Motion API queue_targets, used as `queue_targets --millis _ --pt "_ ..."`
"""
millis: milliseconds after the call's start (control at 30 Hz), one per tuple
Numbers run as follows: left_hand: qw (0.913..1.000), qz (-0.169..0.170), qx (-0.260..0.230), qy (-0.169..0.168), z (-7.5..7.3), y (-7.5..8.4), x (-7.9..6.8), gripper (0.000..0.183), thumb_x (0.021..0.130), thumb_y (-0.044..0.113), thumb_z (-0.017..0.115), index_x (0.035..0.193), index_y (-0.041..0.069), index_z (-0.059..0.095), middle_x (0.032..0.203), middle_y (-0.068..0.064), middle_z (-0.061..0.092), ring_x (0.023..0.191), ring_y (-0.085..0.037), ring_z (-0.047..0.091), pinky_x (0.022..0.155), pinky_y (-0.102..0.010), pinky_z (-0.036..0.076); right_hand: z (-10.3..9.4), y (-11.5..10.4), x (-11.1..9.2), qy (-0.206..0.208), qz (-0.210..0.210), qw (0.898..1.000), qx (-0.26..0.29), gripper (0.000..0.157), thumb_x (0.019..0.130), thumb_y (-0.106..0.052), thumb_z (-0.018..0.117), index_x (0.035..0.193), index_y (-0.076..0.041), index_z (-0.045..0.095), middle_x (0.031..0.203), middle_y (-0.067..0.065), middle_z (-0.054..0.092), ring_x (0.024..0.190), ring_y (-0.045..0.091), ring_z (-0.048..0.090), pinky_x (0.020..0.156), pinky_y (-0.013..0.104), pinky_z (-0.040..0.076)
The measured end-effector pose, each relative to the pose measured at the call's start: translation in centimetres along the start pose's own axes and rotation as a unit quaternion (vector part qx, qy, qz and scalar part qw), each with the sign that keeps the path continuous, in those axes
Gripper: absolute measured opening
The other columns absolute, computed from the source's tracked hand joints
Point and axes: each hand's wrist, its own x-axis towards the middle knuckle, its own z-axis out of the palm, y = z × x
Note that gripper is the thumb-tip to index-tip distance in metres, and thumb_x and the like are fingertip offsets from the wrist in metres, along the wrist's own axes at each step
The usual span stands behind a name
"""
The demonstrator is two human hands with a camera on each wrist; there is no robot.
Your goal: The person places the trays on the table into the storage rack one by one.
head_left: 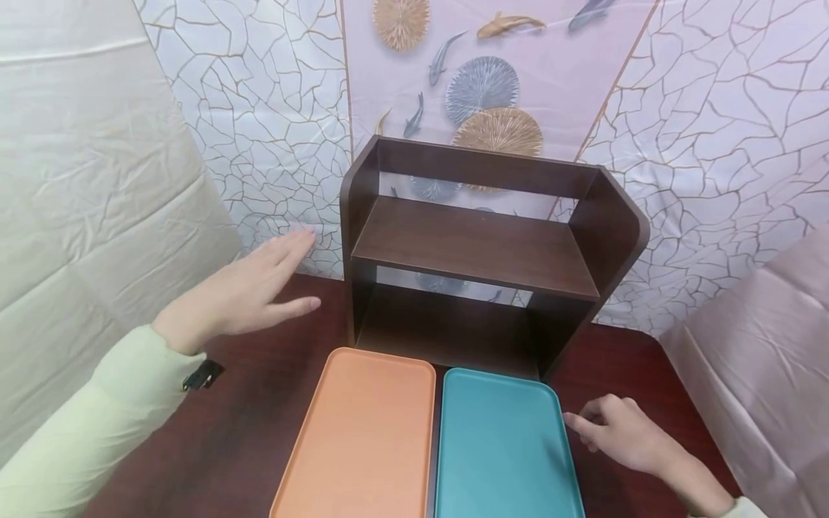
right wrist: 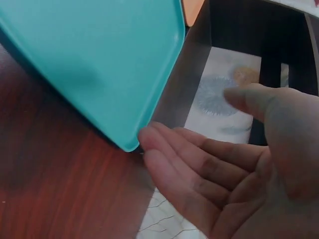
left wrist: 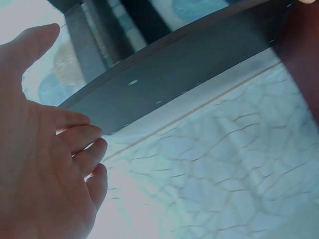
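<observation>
- Clock hub: the teal tray (head_left: 505, 446); 12 o'clock runs toward the dark shelf (head_left: 476, 232), head view.
- Teal tray: long sides run roughly 12 to 6, broad face up. No hand bears it, so presumably it is supported from below; its underside is hidden.
- Orange tray (head_left: 365, 435) at 9 o'clock, side by side with the teal one, narrow gap between. The near-parallel lie suggests deliberate alignment — inference only.
- Shelf at 12, upright on its side panels on the red-brown table (head_left: 259, 363), open front facing the trays. Contact between tray ends and shelf: cannot tell.
- Right hand (head_left: 624, 432) at 3 o'clock: fingers loosely bent, thumb well apart, grasping nothing. Fingertips at the tray's far right corner, touching or just beside — cannot tell which. Such slack looks unfit for carrying weight.
- Left hand (head_left: 249, 288) at 10 o'clock, outside the shelf's left panel: fingers released, nearly straight, thumb spread. It holds nothing, so the shelf evidently stands unaided.
</observation>
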Motion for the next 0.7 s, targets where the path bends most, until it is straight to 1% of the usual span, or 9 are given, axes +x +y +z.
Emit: queue_targets --millis 67,167,333,400,500,700 --pt "0.9999 0.002 0.007 0.011 -1.1 0.2 0.7 0.094 0.103 0.05 0.061 0.17 0.005 0.012 0.178 -0.015 0.015 0.166 -0.036 0.015 0.135 -0.057 0.017 0.0 0.6 -0.1 -0.025 0.017 0.999 0.025 0.032 0.102 -0.032 0.069 0.081 -0.01 0.076 0.066 -0.002 0.068 0.062 0.01 0.063 0.056 0.025 0.053" --pt "0.9995 0.008 0.02 0.024 -2.7 0.4 1.9 0.096 0.103 0.049 0.063 0.17 0.004 0.011 0.178 -0.016 0.015 0.166 -0.036 0.015 0.135 -0.056 0.017 0.4 1.4 -0.3 -0.055 0.046 0.996 0.055 0.033 0.102 -0.029 0.069 0.08 -0.006 0.075 0.067 0.002 0.069 0.061 0.016 0.066 0.055 0.029 0.057" --pt "0.9985 0.017 0.035 0.038 -4.6 1.0 3.6 0.095 0.103 0.05 0.06 0.17 0.004 0.009 0.178 -0.017 0.016 0.166 -0.036 0.014 0.135 -0.056 0.016 1.3 2.6 -0.6 -0.082 0.08 0.991 0.071 0.033 0.1 -0.026 0.07 0.076 -0.003 0.074 0.067 0.005 0.069 0.06 0.018 0.068 0.055 0.033 0.06" --pt "0.9982 0.021 0.039 0.04 -5.1 1.2 4.2 0.095 0.104 0.05 0.058 0.17 0.003 0.009 0.178 -0.017 0.016 0.166 -0.036 0.014 0.135 -0.057 0.015 1.7 3.1 -0.7 -0.088 0.088 0.989 0.076 0.033 0.1 -0.026 0.071 0.075 -0.003 0.073 0.067 0.005 0.069 0.06 0.018 0.068 0.055 0.034 0.06" --pt "0.9978 0.025 0.045 0.043 -5.6 1.5 5.1 0.094 0.105 0.051 0.057 0.17 0.003 0.009 0.178 -0.016 0.014 0.167 -0.035 0.013 0.135 -0.057 0.015 2.2 3.8 -0.9 -0.097 0.088 0.987 0.088 0.034 0.099 -0.026 0.072 0.074 -0.003 0.072 0.066 0.006 0.069 0.061 0.019 0.069 0.054 0.034 0.06" --pt "0.9972 0.024 0.058 0.04 -6.0 2.0 6.6 0.093 0.106 0.052 0.053 0.17 0.003 0.005 0.179 -0.015 0.01 0.167 -0.034 0.01 0.136 -0.054 0.014 3.1 4.8 -1.3 -0.109 0.084 0.985 0.108 0.033 0.098 -0.026 0.072 0.074 -0.003 0.072 0.067 0.006 0.07 0.061 0.019 0.07 0.055 0.034 0.061"
